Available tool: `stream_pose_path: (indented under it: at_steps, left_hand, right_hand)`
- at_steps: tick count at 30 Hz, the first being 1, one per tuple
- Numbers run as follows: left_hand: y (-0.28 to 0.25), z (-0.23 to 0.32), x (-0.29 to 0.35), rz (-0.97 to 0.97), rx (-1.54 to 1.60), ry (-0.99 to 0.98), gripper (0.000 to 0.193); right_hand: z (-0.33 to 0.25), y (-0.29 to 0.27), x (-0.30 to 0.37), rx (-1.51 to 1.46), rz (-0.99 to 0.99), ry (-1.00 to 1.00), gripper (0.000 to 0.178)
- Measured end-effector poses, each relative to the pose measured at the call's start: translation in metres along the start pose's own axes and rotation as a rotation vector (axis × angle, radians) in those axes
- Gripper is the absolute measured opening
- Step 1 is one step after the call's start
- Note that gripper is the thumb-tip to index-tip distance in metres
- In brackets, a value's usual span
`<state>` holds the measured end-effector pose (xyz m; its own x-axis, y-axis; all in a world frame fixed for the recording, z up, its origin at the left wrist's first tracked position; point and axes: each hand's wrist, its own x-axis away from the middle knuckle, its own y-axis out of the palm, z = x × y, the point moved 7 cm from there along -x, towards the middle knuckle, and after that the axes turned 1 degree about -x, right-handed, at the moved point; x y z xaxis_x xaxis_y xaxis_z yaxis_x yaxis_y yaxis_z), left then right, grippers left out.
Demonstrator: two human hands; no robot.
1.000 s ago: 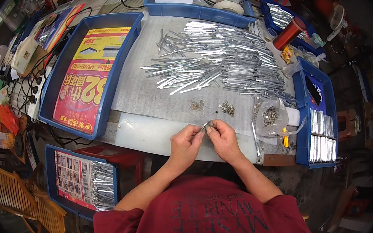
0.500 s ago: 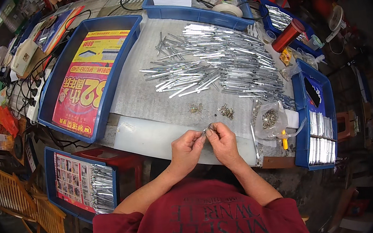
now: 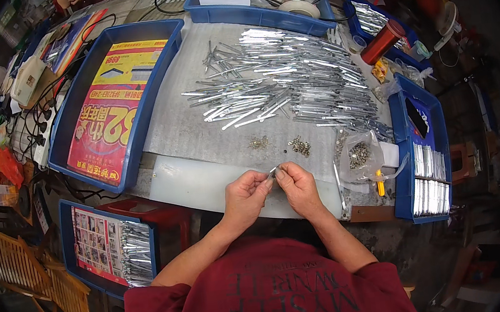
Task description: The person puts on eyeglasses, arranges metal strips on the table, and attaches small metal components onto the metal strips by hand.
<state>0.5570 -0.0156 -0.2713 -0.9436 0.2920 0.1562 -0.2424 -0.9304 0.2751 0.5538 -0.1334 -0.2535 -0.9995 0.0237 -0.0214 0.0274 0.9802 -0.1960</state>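
Observation:
My left hand (image 3: 245, 201) and my right hand (image 3: 299, 190) meet over the near edge of the table, both closed in a pinch. Between their fingertips shows the tip of a small silvery metal piece (image 3: 273, 170); fingers cover the rest of it. Below them lies a white plastic sheet (image 3: 185, 185). Just beyond my fingers are two small heaps of tiny metal parts, one brass-coloured (image 3: 258, 143) and one darker (image 3: 300, 146). Farther off spreads a big pile of flat silvery metal strips (image 3: 315, 81).
At the left stands a blue tray (image 3: 159, 86) lined with printed paper. Another blue tray (image 3: 404, 157) at the right holds stacked strips. Close by are a bag of small parts (image 3: 359, 154) and a yellow-handled tool (image 3: 380, 183). A lower tray with strips (image 3: 137, 252) sits at lower left.
Both hands stay together in a pinch at nearly the same spot. The tip of the metal piece shows a little more plainly now. The whole view has shifted slightly.

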Motion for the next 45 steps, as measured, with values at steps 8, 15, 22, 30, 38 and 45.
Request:
stream_pose_path:
  at_steps: [8,15,22,30,38,45]
  left_hand:
    - [-0.001,0.005,0.0,0.025,-0.137,0.076,0.011]
    - [0.001,-0.001,0.0,0.004,-0.043,0.029,0.011]
    - [0.002,0.0,0.001,-0.009,-0.036,0.024,0.011]
    - [0.001,0.001,0.001,-0.009,-0.077,0.034,0.011]
    - [-0.001,-0.001,-0.001,-0.006,-0.069,0.033,0.011]
    - [-0.017,0.003,-0.005,0.102,-0.332,0.171,0.009]
  right_hand:
    - [0.012,-0.003,-0.001,-0.068,0.034,0.093,0.019]
    - [0.0,-0.006,0.0,0.103,0.09,0.002,0.021]
    - [-0.007,-0.008,0.0,0.141,0.102,-0.033,0.021]
    - [-0.009,-0.011,-0.002,0.136,0.109,-0.028,0.018]
    - [0.005,-0.03,-0.004,0.108,0.173,-0.025,0.017]
    - [0.001,-0.08,-0.014,0.293,0.342,-0.019,0.019]
